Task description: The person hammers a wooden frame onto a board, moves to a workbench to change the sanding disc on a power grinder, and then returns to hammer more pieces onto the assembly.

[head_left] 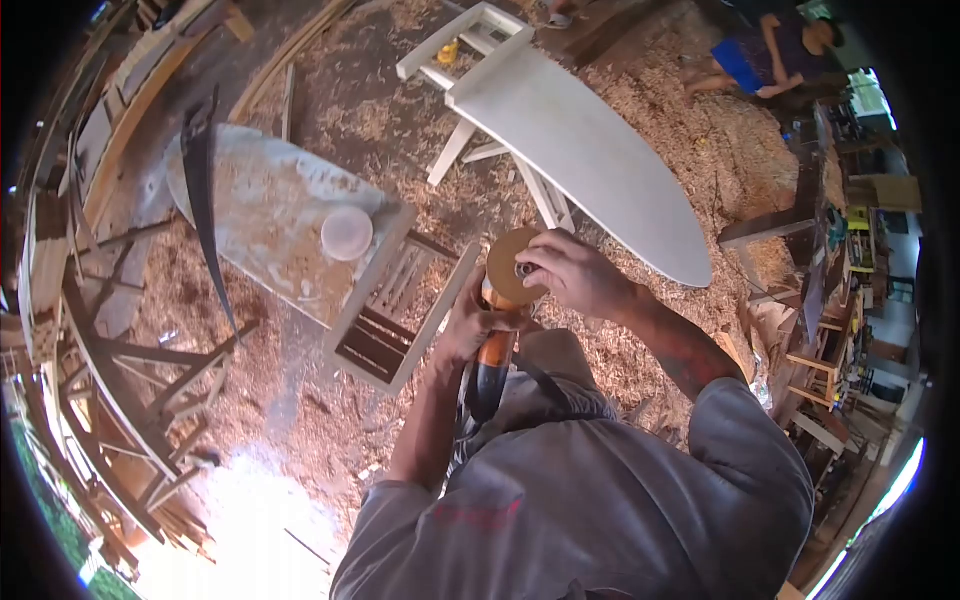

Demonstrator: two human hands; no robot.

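Note:
An orange-and-black angle grinder [494, 352] is held upright in front of my body, with my left hand [470, 322] wrapped round its orange housing. On its head sits a round tan disc [507, 246], facing partly toward me. My right hand [578, 277] is closed at the disc's centre, its fingertips pinching a small metal flange nut [523, 269]. The fingers partly cover the nut and the disc's right side. A dark strap or cord, hard to tell which, runs near the grinder's lower end.
A pale wooden board with a rounded end [590, 135] rests on a stand ahead. To the left are a stained board [270, 200] bearing a white round lid or tub [347, 233], and a handsaw [203, 190]. Wood shavings cover the floor. Another person [780, 55] sits far right.

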